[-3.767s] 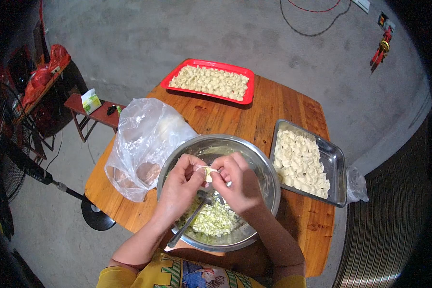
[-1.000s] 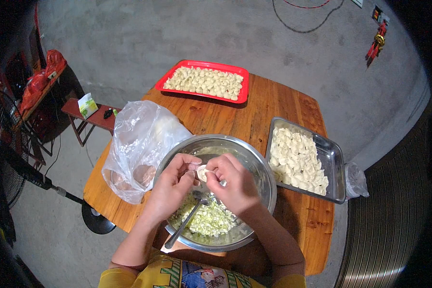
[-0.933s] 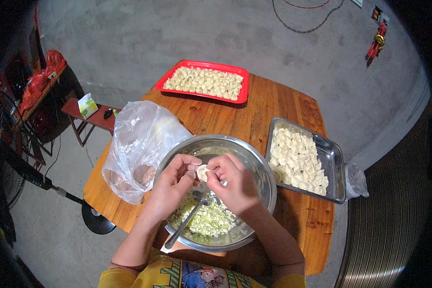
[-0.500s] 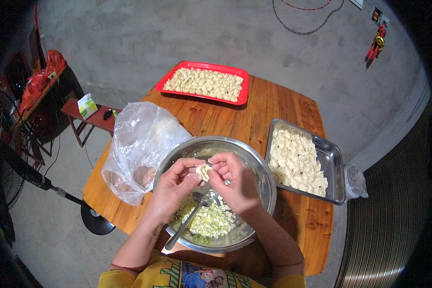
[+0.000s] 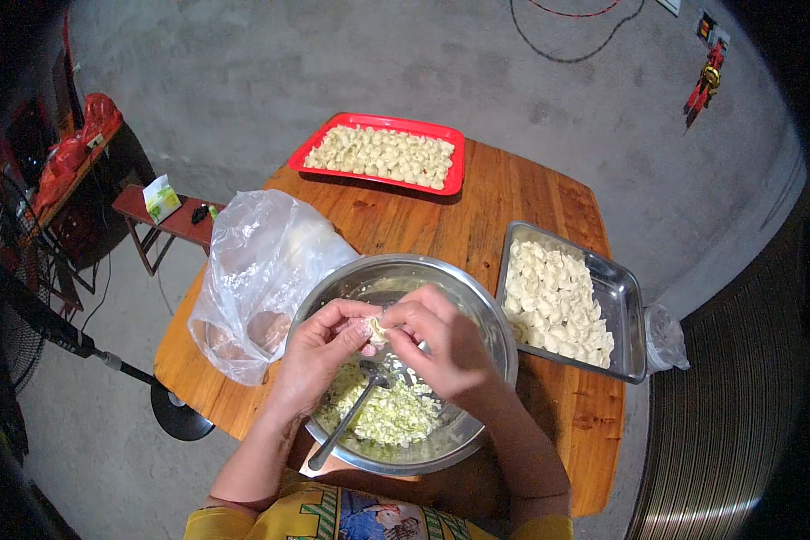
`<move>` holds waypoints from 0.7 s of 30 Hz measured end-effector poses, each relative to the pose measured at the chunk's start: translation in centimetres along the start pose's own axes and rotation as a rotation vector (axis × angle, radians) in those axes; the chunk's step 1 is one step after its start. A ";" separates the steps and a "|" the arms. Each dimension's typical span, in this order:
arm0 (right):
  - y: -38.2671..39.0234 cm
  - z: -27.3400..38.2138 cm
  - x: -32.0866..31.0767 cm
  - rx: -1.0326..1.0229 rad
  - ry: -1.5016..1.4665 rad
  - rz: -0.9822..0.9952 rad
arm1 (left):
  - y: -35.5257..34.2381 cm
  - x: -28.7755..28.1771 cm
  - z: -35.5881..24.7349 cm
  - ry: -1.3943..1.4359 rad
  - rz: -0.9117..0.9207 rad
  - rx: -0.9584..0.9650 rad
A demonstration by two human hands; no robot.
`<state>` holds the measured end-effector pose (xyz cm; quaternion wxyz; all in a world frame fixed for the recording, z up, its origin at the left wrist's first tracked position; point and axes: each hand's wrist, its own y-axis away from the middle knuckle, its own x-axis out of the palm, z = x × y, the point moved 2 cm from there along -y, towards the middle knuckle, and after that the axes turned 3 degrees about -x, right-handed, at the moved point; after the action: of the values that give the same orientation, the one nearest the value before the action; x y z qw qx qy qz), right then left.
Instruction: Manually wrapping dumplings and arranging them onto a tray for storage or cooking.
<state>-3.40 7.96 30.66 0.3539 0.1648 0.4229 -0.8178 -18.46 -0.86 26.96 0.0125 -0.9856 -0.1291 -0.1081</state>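
Note:
Above a wide steel bowl (image 5: 498, 315), my two hands meet around a small folded dumpling (image 5: 378, 331) of pale dough. My left hand (image 5: 327, 340) grips its left side between thumb and fingers. From the right, the fingers of my right hand (image 5: 441, 346) pinch its edge. Chopped pale green and white filling (image 5: 396, 416) lies in the bowl below. A metal spoon (image 5: 349, 423) leans there, its handle over the near left rim. How much filling the dumpling holds is hidden.
A red tray (image 5: 460, 171) of dumplings sits at the table's far side. A steel tray (image 5: 623, 292), partly filled with dumplings, is at right beside a small plastic bag (image 5: 664, 337). Left of the bowl lies a large clear plastic bag (image 5: 265, 261). A fan (image 5: 40, 297) stands left.
My right hand has shifted slightly left and its fingers now close over the dumpling's edge. The dumpling has moved a little down and left with its fold drawn together.

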 end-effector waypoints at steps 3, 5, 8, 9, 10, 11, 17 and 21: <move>-0.1 0.1 -0.1 -0.022 0.021 0.016 | 0.0 0.1 -0.5 -0.039 0.020 -0.008; -0.1 0.1 0.0 0.033 -0.007 0.022 | 0.0 0.1 -0.6 -0.055 0.025 -0.011; 0.0 -0.2 0.4 0.060 -0.029 0.012 | 0.0 -0.1 -0.7 -0.083 0.052 -0.006; 0.0 -0.2 0.5 0.032 -0.024 -0.003 | 0.1 -0.1 -0.8 -0.123 0.046 -0.016; 0.0 -0.1 0.4 0.032 -0.024 -0.003 | 0.1 -0.2 -0.9 -0.164 0.040 -0.025; -0.1 0.1 0.3 0.019 0.009 0.014 | 0.1 -0.2 -0.9 -0.164 0.040 -0.026; 0.0 0.0 0.7 0.018 0.020 0.021 | 0.1 -0.3 -0.9 -0.145 0.067 -0.022; 0.1 -0.2 0.7 0.106 -0.023 0.021 | 0.0 -0.1 -0.9 -0.139 0.041 -0.010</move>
<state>-3.80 7.79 30.06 0.3579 0.1784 0.3734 -0.8371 -18.76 -0.94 27.80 0.0009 -0.9933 -0.1089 -0.0397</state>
